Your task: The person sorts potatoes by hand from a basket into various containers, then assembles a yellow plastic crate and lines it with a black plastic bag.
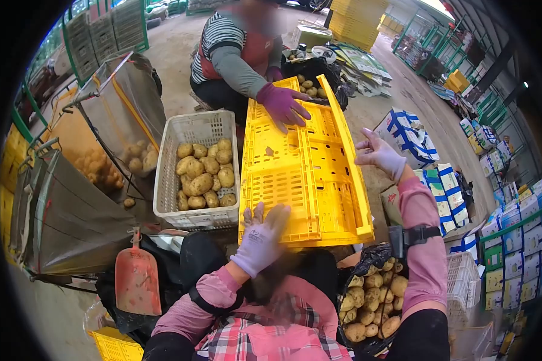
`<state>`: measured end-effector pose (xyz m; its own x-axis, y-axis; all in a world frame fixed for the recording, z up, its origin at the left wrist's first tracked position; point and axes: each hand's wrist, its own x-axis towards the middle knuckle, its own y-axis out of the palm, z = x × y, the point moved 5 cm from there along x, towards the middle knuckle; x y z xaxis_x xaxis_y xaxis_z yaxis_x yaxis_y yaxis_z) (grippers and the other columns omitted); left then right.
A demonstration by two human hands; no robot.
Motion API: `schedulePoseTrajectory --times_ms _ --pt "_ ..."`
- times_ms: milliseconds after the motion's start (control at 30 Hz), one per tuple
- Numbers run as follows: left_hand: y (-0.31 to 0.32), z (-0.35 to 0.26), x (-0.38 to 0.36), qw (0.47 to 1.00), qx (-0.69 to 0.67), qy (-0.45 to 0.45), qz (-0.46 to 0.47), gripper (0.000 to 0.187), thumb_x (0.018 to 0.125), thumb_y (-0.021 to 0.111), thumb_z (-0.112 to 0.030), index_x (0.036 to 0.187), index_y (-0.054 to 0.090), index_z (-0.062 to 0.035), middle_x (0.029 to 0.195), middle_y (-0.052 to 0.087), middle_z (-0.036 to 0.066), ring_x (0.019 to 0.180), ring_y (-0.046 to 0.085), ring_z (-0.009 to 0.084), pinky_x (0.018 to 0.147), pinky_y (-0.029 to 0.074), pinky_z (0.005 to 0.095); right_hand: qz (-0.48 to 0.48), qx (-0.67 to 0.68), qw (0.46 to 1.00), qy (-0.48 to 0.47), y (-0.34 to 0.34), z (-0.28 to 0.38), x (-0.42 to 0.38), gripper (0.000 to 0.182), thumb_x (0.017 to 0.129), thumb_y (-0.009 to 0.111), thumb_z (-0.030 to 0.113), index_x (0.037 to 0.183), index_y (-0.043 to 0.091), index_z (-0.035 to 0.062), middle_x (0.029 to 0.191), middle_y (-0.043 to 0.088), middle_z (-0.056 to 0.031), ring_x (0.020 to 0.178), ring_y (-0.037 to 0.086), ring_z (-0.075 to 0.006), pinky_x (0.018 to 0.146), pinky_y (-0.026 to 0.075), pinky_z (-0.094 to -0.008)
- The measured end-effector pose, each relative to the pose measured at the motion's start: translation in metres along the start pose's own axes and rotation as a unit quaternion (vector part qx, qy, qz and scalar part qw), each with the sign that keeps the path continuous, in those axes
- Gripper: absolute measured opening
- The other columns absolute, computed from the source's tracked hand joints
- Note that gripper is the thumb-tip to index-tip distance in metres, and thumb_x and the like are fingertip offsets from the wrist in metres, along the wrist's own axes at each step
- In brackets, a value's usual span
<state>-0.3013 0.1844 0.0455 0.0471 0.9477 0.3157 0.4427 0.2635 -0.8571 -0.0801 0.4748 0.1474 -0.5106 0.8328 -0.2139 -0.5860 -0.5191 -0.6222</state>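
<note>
My left hand [262, 237], in a pale glove, lies with its fingers spread on the near left part of a yellow plastic crate [277, 186] with partly folded side panels. At the crate's right side, my right hand [380, 154] is raised, fingers apart, close to the long upright panel [350, 168]; whether it touches is hard to tell. A co-worker's purple-gloved hand [283, 106] rests on the crate's far end. Left of the crate stands a whitish crate [166, 162] holding potatoes [202, 177].
A black-lined container of potatoes [373, 301] is by my right forearm. A red dustpan [137, 280] lies at the left near mesh sacks [72, 222]. The co-worker [232, 60] sits opposite. Printed cartons [445, 195] stand at the right.
</note>
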Motion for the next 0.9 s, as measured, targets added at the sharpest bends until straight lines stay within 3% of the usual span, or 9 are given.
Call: schedulePoseTrajectory --times_ms 133,167,233,267,400,500,533,733,900 --pt "-0.019 0.002 -0.009 0.988 -0.094 0.0 -0.125 0.084 0.068 0.077 -0.015 0.143 0.04 -0.0069 0.137 0.05 0.019 0.123 0.047 0.0475 0.107 0.036 0.054 0.1 -0.052 0.994 -0.009 0.015 0.02 -0.095 0.107 0.074 0.083 0.019 0.155 0.015 0.0059 0.143 0.042 -0.0175 0.127 0.046 -0.0241 0.102 0.042 -0.0368" --pt "-0.023 0.004 -0.007 0.984 -0.11 0.002 -0.143 0.086 0.067 0.078 -0.013 0.143 0.04 -0.0065 0.137 0.05 0.019 0.123 0.048 0.046 0.106 0.038 0.0518 0.095 -0.006 0.995 -0.026 0.033 0.041 -0.114 0.102 0.078 0.08 0.021 0.155 0.015 0.0053 0.151 0.034 -0.0192 0.142 0.029 -0.0263 0.113 0.03 -0.0408" --pt "-0.027 0.005 -0.011 0.975 -0.143 0.005 -0.171 0.088 0.064 0.079 -0.009 0.143 0.04 -0.0057 0.137 0.05 0.02 0.124 0.049 0.043 0.103 0.043 0.0474 0.01 -0.072 0.988 -0.14 0.069 0.029 -0.125 0.088 0.083 0.076 0.021 0.152 0.024 0.0019 0.151 0.037 -0.0193 0.142 0.031 -0.0275 0.116 0.026 -0.0367" --pt "-0.021 0.009 -0.013 0.967 -0.195 -0.009 -0.165 0.085 0.067 0.077 -0.009 0.144 0.04 -0.0075 0.139 0.049 0.018 0.13 0.044 0.0399 0.111 0.033 0.0499 -0.001 -0.182 0.975 -0.127 0.093 0.048 -0.134 0.087 0.084 0.074 0.029 0.151 0.025 0.0009 0.149 0.038 -0.0221 0.142 0.032 -0.0308 0.116 0.026 -0.0368" --pt "-0.033 0.011 -0.018 0.95 -0.222 -0.021 -0.218 0.079 0.073 0.075 -0.004 0.144 0.039 -0.0029 0.137 0.051 0.02 0.126 0.051 0.0353 0.103 0.044 0.0403 -0.02 -0.318 0.946 -0.063 0.158 0.04 -0.069 0.093 0.082 0.067 0.047 0.151 0.025 0.0001 0.149 0.038 -0.0231 0.141 0.033 -0.0361 0.116 0.027 -0.0399" --pt "0.001 0.047 -0.033 0.843 -0.436 -0.181 -0.258 0.064 0.081 0.072 -0.005 0.137 0.043 0.0019 0.127 0.058 0.017 0.115 0.058 0.0248 0.097 0.048 0.0344 -0.043 -0.3 0.951 0.055 0.162 0.012 0.008 0.1 0.077 0.072 0.047 0.152 0.024 0.003 0.15 0.038 -0.0218 0.141 0.033 -0.0375 0.115 0.028 -0.041" --pt "-0.02 0.031 -0.033 0.74 -0.573 -0.198 -0.292 0.045 0.088 0.067 -0.005 0.127 0.047 0.0038 0.112 0.062 0.013 0.1 0.062 0.0166 0.086 0.05 0.0286 -0.02 -0.318 0.944 0.08 0.159 0.015 0.014 0.102 0.074 0.075 0.045 0.152 0.023 0.0054 0.15 0.038 -0.0215 0.14 0.034 -0.038 0.114 0.029 -0.0417" --pt "-0.014 0.041 -0.042 0.775 -0.511 -0.218 -0.303 0.035 0.088 0.066 -0.005 0.118 0.049 0.0024 0.098 0.062 0.01 0.083 0.06 0.0153 0.076 0.05 0.0285 -0.029 -0.293 0.945 0.14 0.135 0.018 0.034 0.106 0.065 0.084 0.021 0.153 0.025 0.0176 0.14 0.049 -0.0249 0.128 0.05 -0.0387 0.106 0.041 -0.0433" --pt "-0.003 0.051 -0.044 0.833 -0.418 -0.186 -0.31 0.036 0.087 0.067 -0.005 0.117 0.05 0.0029 0.095 0.059 0.009 0.082 0.058 0.0175 0.075 0.05 0.0306 -0.03 -0.014 0.999 0.037 0.014 0.026 -0.019 0.093 0.067 0.069 0.001 0.152 0.031 0.0109 0.132 0.055 -0.0175 0.114 0.057 -0.022 0.096 0.045 -0.0263"
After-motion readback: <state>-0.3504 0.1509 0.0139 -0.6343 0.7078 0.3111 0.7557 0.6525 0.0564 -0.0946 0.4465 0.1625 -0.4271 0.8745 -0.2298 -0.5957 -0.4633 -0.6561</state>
